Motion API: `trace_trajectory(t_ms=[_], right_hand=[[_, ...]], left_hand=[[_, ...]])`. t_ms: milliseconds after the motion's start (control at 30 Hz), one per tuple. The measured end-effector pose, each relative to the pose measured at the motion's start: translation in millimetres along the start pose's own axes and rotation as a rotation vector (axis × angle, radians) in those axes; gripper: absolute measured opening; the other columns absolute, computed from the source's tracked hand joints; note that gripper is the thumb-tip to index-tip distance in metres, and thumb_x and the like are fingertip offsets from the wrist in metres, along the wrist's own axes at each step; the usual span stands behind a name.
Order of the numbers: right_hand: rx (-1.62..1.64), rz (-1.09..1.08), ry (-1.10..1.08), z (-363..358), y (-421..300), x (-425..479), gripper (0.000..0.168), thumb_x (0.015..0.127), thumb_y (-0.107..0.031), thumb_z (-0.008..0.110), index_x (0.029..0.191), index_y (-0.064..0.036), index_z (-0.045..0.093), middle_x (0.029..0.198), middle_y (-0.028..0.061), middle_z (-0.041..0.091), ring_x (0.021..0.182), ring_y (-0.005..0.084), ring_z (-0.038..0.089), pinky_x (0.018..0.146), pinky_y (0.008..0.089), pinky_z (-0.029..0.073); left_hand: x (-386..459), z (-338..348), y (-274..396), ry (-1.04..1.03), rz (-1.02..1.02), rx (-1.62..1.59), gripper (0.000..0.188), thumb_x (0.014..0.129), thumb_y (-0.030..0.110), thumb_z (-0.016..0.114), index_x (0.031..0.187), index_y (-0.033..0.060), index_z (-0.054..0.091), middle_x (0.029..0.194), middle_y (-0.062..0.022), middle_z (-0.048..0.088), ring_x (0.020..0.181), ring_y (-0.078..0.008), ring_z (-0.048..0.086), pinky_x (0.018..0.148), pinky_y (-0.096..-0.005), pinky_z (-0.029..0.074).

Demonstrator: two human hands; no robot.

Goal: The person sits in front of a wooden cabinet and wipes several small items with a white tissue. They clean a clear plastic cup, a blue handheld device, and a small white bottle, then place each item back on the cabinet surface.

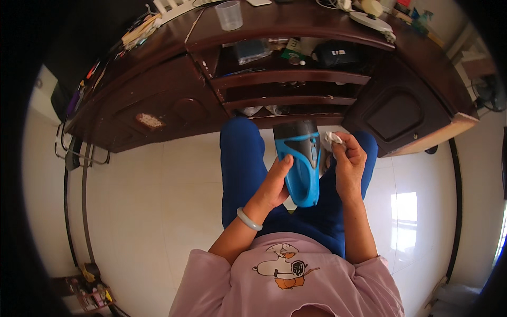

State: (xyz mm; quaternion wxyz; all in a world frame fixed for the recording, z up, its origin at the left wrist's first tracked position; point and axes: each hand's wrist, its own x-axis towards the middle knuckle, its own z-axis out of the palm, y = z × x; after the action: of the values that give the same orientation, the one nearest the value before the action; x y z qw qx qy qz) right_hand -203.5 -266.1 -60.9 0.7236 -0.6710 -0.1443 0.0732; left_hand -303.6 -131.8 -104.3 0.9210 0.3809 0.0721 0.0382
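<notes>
A blue and black plastic flashlight or similar handheld device point(303, 174) is upright in the view, its wide black end towards the cabinet. My left hand point(276, 182) grips its left side, the thumb lying across the blue body. A switch shows on its right side. My right hand point(349, 166), just right of the device and apart from it, pinches a crumpled white tissue or cloth point(332, 138) between thumb and fingers. Both hands are above my lap, over blue trousers point(241, 158).
A dark wooden cabinet point(166, 99) with open shelves stands in front of my knees. On its top are a clear plastic cup point(229, 18), a white round-based object point(371, 21) and several small items. A black pouch point(336, 52) lies on the upper shelf.
</notes>
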Motion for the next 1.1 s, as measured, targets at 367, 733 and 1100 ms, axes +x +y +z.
trace_trajectory(t_ms=[367,733,1100], right_hand=[[-0.409,0.117,-0.406,36.9,27.5,23.8,0.030,0.090,-0.025,0.066,0.107,0.000,0.065,0.082,0.0098,0.065,0.072,0.0148,0.061,0.068,0.0282,0.050],[-0.841,0.006,-0.643,66.7,69.1,104.8,0.036,0.072,-0.022,0.067,0.095,0.005,0.065,0.081,0.0280,0.066,0.078,0.0396,0.067,0.076,0.0439,0.053],[-1.273,-0.462,-0.577,99.1,153.9,180.8,0.022,0.078,-0.015,0.061,0.096,-0.005,0.052,0.095,0.0171,0.066,0.085,0.0380,0.066,0.075,0.0487,0.053]], left_hand=[[43.6,-50.4,10.7,0.340,0.004,-0.263,0.050,0.088,0.042,0.068,0.126,0.0183,0.046,0.114,-0.0026,0.055,0.109,-0.0166,0.055,0.095,-0.0380,0.048],[97.8,-96.1,-1.8,0.456,0.031,-0.359,0.038,0.092,0.023,0.064,0.125,0.0172,0.045,0.121,-0.0033,0.055,0.119,-0.0193,0.049,0.102,-0.0417,0.040],[140.1,-154.9,107.5,0.810,0.390,-0.209,0.042,0.086,0.015,0.065,0.124,0.0173,0.047,0.114,-0.0010,0.052,0.107,-0.0180,0.048,0.093,-0.0426,0.040]])
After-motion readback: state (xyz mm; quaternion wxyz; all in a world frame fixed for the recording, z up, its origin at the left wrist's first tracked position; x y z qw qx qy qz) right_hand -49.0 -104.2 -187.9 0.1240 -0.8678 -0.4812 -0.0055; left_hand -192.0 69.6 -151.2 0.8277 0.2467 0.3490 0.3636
